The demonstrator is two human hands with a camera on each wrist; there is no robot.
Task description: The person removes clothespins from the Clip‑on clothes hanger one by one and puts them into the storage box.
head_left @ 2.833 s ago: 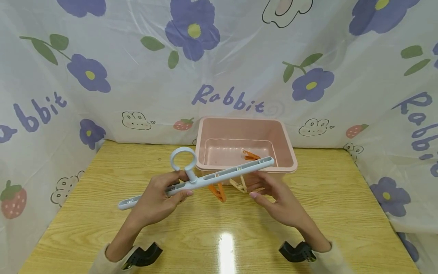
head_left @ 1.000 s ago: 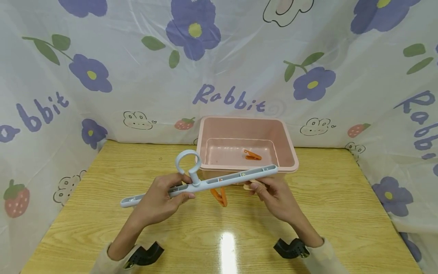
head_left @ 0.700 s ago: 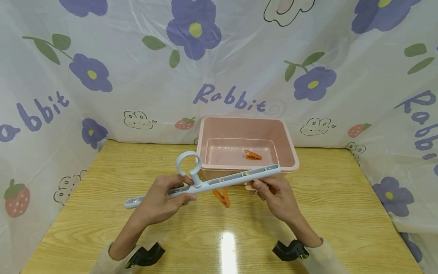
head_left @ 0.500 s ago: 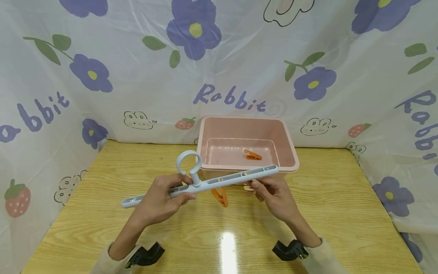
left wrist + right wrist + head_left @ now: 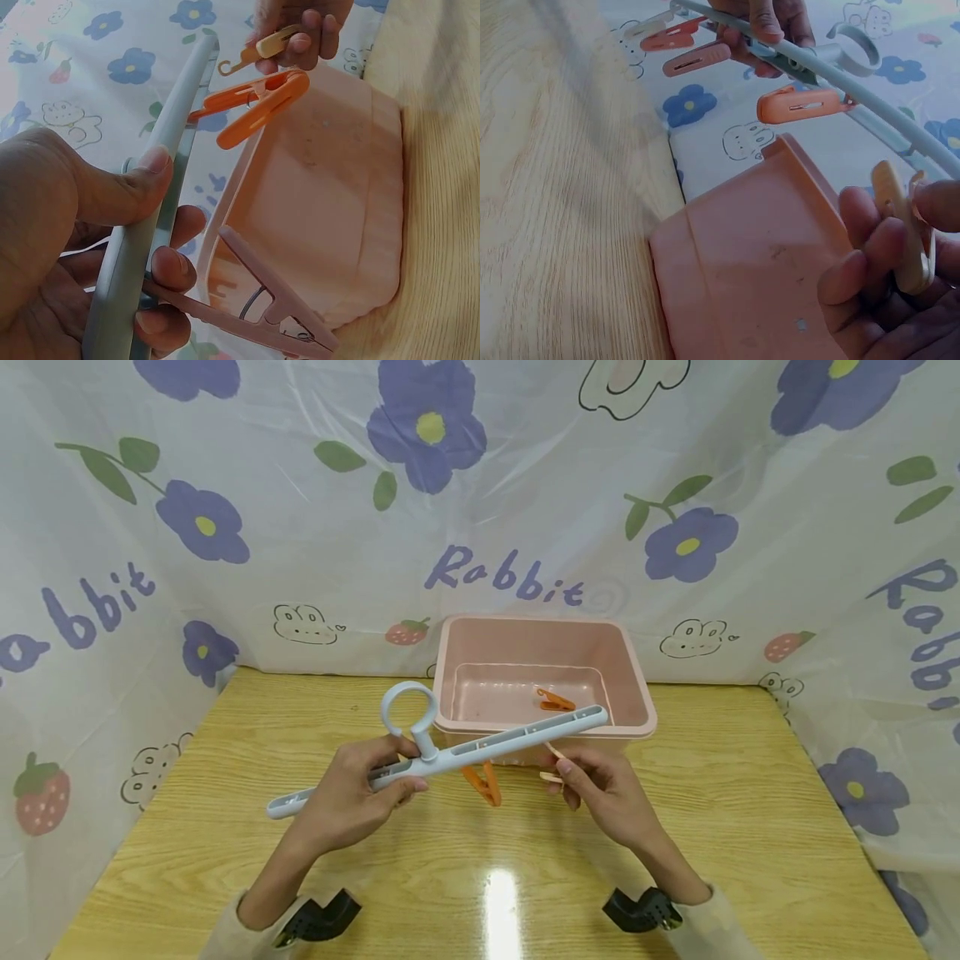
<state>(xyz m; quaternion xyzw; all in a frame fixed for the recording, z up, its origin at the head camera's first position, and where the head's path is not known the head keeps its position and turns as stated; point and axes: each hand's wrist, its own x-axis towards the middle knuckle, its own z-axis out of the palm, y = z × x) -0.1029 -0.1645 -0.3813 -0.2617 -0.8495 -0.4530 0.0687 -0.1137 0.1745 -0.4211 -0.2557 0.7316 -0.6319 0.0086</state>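
My left hand (image 5: pixel 360 797) grips a light blue clip hanger (image 5: pixel 517 739) by its bar, just beside the ring-shaped hook. The hanger is tilted, its right end higher. Under the bar hangs an orange clothespin (image 5: pixel 483 785). In the left wrist view a pink clothespin (image 5: pixel 262 300) hangs near my left fingers. The right wrist view shows several clothespins on the far half, among them a white one (image 5: pixel 649 26) and a red one (image 5: pixel 671 36). My right hand (image 5: pixel 603 789) pinches a cream clothespin (image 5: pixel 900 232) below the bar's right end; its small hook (image 5: pixel 227 68) shows apart from the bar.
Behind the hanger a pink plastic bin (image 5: pixel 641 693) stands on the wooden table (image 5: pixel 712 827), with an orange clothespin (image 5: pixel 557 702) lying inside. A patterned cloth (image 5: pixel 525 485) hangs behind and at the sides.
Earlier the cream clothespin hung from the bar, with my right hand beside it. My right hand has taken hold of it, and it has come off the bar. The bar's right end has just risen.
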